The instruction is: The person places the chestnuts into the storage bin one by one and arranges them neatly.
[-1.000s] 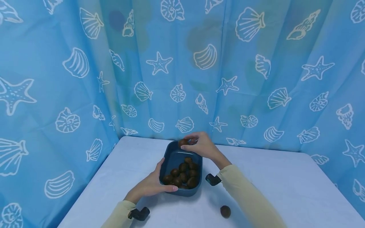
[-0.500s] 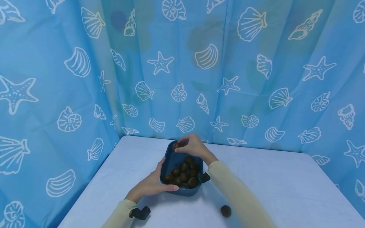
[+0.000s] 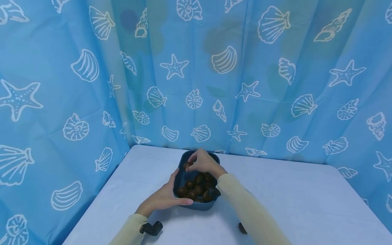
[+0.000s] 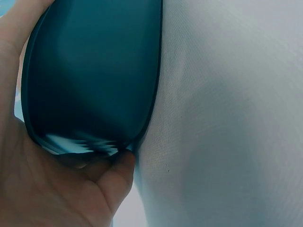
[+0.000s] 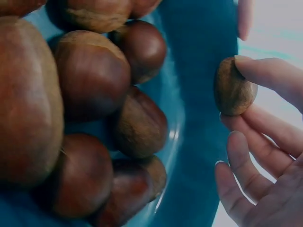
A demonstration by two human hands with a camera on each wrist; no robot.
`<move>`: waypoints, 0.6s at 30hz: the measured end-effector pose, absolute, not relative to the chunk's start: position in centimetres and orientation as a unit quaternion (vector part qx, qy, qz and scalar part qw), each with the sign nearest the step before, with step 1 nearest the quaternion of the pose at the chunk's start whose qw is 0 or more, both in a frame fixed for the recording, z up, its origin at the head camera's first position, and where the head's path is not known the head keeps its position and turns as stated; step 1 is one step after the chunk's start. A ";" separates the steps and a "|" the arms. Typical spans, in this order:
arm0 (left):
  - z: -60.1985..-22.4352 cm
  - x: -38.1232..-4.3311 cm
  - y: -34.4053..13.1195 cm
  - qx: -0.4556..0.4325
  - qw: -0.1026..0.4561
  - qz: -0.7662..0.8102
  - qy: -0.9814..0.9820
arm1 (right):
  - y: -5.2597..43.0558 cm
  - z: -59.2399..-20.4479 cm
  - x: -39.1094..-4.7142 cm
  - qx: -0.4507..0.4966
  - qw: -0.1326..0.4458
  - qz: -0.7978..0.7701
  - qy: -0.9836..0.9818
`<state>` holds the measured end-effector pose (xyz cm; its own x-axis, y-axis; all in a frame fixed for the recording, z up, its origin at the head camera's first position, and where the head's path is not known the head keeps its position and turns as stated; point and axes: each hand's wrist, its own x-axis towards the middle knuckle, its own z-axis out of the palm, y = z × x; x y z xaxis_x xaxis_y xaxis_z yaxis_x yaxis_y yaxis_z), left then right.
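Observation:
A dark blue rounded plastic box (image 3: 188, 175) stands on the table with several brown chestnuts (image 3: 199, 189) heaped in its near and right part. My left hand (image 3: 163, 198) grips the box at its near left corner, thumb along the near wall and fingers along the left side. Over the far part of the box, my right hand (image 3: 202, 161) pinches one chestnut (image 5: 234, 90) between thumb and fingers; it is inside the rim line in the head view. From the left wrist, only the box's outer wall (image 4: 94, 66) and the gripping hand show, so the contents are hidden there.
A single chestnut (image 3: 242, 228) lies on the white tablecloth (image 3: 300, 197) near the front, partly covered by the right sleeve (image 3: 249, 207). Blue curtains (image 3: 183, 85) with shell prints hang behind the table and along its left side.
My right hand has moved left and down into the far part of the box with the pinched chestnut. The right sleeve now partly covers the loose chestnut. My left hand keeps its grip.

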<state>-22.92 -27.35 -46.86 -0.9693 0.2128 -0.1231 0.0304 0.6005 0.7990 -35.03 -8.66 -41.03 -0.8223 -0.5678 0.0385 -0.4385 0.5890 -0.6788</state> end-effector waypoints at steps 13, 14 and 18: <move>-46.7 -22.8 -27.4 0.065 0.103 0.438 0.891 | -10.2 -41.7 -34.5 -0.281 0.137 -0.302 0.900; -46.6 -22.8 -27.4 0.065 0.103 0.439 0.890 | -10.3 -41.7 -34.4 -0.280 0.141 -0.298 0.902; -46.6 -22.8 -27.4 0.068 0.103 0.441 0.889 | -10.6 -41.8 -34.2 -0.281 0.147 -0.281 0.906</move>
<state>-22.76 -27.36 -46.60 -0.9695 0.2114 -0.1243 0.0289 0.6017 0.7982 -34.25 -10.58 -41.77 -0.7993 -0.5913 -0.1078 -0.4267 0.6845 -0.5912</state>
